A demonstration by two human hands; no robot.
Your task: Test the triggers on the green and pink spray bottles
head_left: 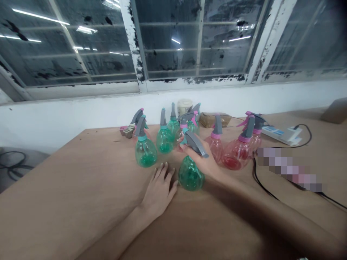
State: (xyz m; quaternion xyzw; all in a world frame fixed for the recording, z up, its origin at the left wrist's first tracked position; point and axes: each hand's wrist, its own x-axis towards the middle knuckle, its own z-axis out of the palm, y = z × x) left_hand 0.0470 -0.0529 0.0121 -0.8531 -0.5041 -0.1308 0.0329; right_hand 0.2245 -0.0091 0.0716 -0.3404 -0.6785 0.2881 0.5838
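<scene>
My right hand point(204, 159) is wrapped round the neck of a green spray bottle point(191, 175) with a grey trigger head, at the middle of the table. Its fingers are partly hidden behind the head. Flat on the tabletop, just left of that bottle, rests my left hand point(160, 186) with fingers apart and nothing in it. A second green spray bottle point(145, 153) stands beyond my left fingertips, and another green bottle point(165, 139) is behind it. To the right of my right hand are red spray bottles point(235, 157) with pink collars.
At the back stand a pale tub point(184, 106) and a brown wrapped package point(215, 119). A white power strip point(282, 134) with a black cable lies at the right, near a blurred-out object point(290, 169). Small blocks point(127, 130) sit at the back left. A wall with windows bounds the table.
</scene>
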